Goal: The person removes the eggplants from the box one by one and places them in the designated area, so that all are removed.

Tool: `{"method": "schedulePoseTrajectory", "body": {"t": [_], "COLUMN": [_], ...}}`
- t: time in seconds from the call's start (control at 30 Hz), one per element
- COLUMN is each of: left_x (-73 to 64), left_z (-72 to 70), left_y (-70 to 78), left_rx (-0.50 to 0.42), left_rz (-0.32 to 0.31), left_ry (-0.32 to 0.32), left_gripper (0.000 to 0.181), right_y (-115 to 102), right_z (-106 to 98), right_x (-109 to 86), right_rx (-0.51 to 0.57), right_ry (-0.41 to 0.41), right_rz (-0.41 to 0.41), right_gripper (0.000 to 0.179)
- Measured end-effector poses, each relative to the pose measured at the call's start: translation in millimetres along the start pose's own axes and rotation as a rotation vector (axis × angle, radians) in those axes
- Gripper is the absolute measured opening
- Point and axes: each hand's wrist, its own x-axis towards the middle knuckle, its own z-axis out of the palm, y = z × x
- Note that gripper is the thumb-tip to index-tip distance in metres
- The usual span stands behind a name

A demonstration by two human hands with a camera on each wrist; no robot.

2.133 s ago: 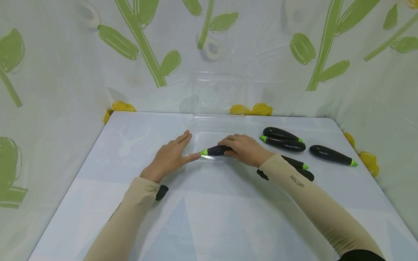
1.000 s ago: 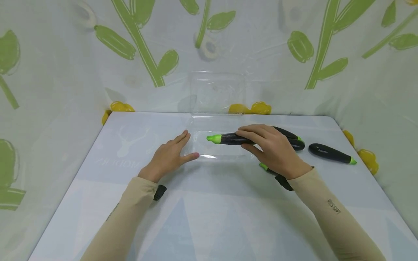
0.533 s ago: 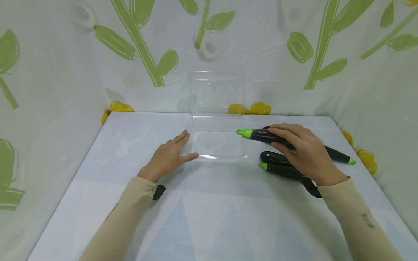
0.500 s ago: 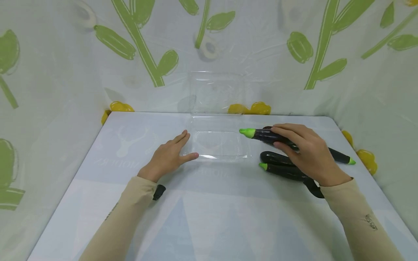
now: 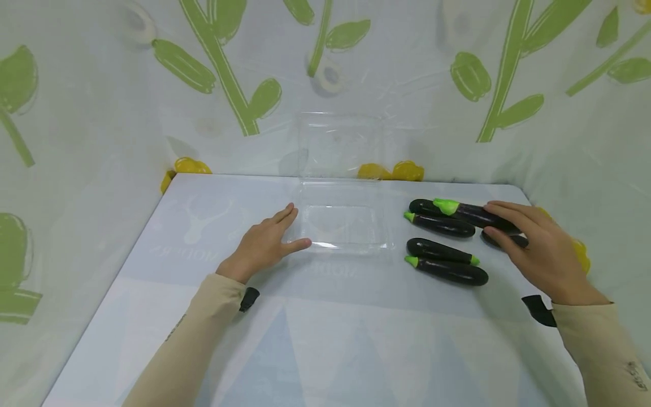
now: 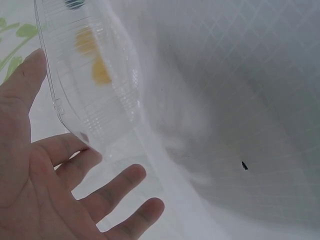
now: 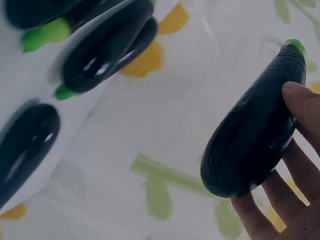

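Observation:
My right hand (image 5: 546, 254) grips a black toy-like eggplant (image 5: 478, 216) with a bright green stem end, raised over the right side of the table. In the right wrist view, the thumb and fingers hold this eggplant (image 7: 255, 125) around its sides. My left hand (image 5: 261, 246) rests with spread, straight fingers at the left edge of a clear plastic clamshell box (image 5: 351, 246), whose lid (image 5: 341, 144) stands upright at the back. In the left wrist view, the fingers touch the box's wall (image 6: 80, 100). One eggplant (image 5: 516, 239) is partly hidden below my right hand.
Right of the box lies one pair of eggplants (image 5: 447, 226), the back one partly covered by the held eggplant. Nearer the front is a second pair (image 5: 450, 272). The white table (image 5: 325, 345) ends at a leaf-patterned curtain (image 5: 407, 113) behind and at the sides.
My right hand has carried the eggplant from the box out to the right, past the two pairs of eggplants. My left hand has stayed at the box's left edge.

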Motion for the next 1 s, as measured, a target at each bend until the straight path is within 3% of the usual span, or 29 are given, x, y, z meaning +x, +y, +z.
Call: {"method": "schedulePoseTrajectory", "body": {"t": [0.13, 0.6, 0.83, 1.0], "left_x": [-0.7, -2.0, -1.9, -2.3], "left_z": [0.0, -2.6, -4.1, -5.1], "left_y": [0.9, 4.2, 5.9, 6.0], "left_rx": [0.002, 0.0, 0.006, 0.008], "left_rz": [-0.007, -0.009, -0.009, -0.014], "left_ry": [-0.013, -0.011, -0.019, -0.028], "left_gripper": [0.095, 0.093, 0.093, 0.093], "right_y": [13.4, 56.0, 72.8, 80.4], "right_z": [-4.3, -8.6, -8.7, -7.2], "right_x": [-17.1, -66.2, -86.0, -94.1], "right_rx": [-0.022, -0.053, -0.046, -0.074], "right_ry": [-0.008, -0.163, -0.232, -0.289], "right_rz": [0.069, 0.364, 0.442, 0.447], "right_gripper": [0.055, 0.041, 0.038, 0.04]}}
